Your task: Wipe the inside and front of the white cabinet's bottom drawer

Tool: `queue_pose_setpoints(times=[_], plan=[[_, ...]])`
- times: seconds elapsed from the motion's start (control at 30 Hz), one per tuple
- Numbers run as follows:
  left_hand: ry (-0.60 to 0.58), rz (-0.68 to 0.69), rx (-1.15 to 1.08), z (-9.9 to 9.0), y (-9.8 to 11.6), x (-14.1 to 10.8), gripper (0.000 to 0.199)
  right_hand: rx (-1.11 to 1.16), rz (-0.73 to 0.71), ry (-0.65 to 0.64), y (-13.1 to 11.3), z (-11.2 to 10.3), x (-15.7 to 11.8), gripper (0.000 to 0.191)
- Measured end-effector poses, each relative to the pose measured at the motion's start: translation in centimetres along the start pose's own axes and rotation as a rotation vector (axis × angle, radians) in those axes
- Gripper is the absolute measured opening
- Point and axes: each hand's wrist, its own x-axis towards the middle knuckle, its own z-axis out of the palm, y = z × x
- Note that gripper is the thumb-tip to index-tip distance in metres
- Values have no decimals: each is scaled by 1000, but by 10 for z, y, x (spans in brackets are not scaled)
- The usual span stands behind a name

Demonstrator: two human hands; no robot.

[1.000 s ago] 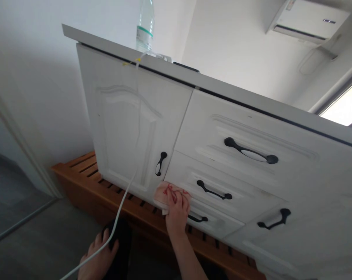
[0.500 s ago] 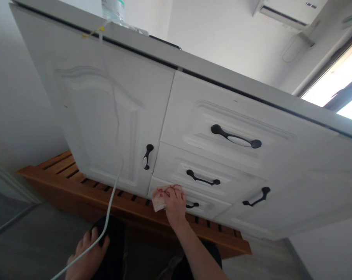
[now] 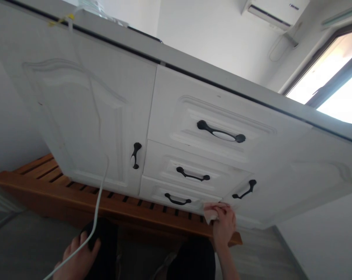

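Observation:
My right hand [image 3: 224,225] presses a pale pink cloth [image 3: 210,212] against the lower right end of the bottom drawer [image 3: 158,193], close to the right cabinet door [image 3: 281,194]. Its fingers are closed over the cloth and hide part of it. Resting on my dark-clothed left knee, my left hand [image 3: 78,254] has its fingers laid out and apart and holds nothing. A white cable [image 3: 96,212] hangs from the cabinet top and runs across in front of this hand. The white cabinet [image 3: 164,101] has black handles with white inlays.
Under the cabinet is a slatted wooden bench [image 3: 129,208], its front edge before my knees. A yellow tie [image 3: 60,19] sits around the cable at the top edge. A clear container [image 3: 91,7] and a dark flat object [image 3: 145,34] lie on the countertop.
My right hand and the cloth have slid right along the bottom drawer, from its left end past its handle. The view has shifted a little to the right. My left hand stays on the knee.

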Motion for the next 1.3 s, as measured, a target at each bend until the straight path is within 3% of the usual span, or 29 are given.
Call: queue_pose_setpoints(times=[0.07, 0.13, 0.27, 0.37, 0.47, 0.57, 0.7, 0.87, 1.0, 1.07, 1.17, 1.3], plan=[[-6, 2, 5, -2, 5, -1, 57, 65, 81, 100, -8, -8, 3, 36], [-21, -6, 9, -5, 11, -1, 59, 204, 17, 152, -38, -16, 8, 38], [-24, -42, -28, -13, 18, 1, 61, 451, -261, 107, -141, -16, 21, 49], [-30, -39, -66, -10, 14, 3, 63, 501, -439, 54, -216, 13, 22, 46], [-12, -70, -60, 1, 3, 4, 66, 475, -598, 1, -257, 53, 10, 50], [19, -55, -45, 9, -9, 3, 68, 446, -741, -124, -265, 84, -8, 52], [12, -68, -55, 5, -14, 5, 68, 419, -937, -306, -254, 98, -26, 40], [-84, -92, -67, -4, -8, 11, 66, 385, -944, -340, -273, 82, -24, 27], [-98, -52, -42, -7, 0, 14, 66, 405, -879, -299, -307, 56, 6, 36], [-109, -54, -56, -7, 3, 13, 65, 423, -832, -249, -312, 49, 20, 40], [-92, -74, -79, -5, 3, 9, 63, 440, -902, -230, -294, 57, 22, 36], [-29, -74, -82, -1, -6, 6, 59, 413, -962, -252, -256, 83, -4, 23]])
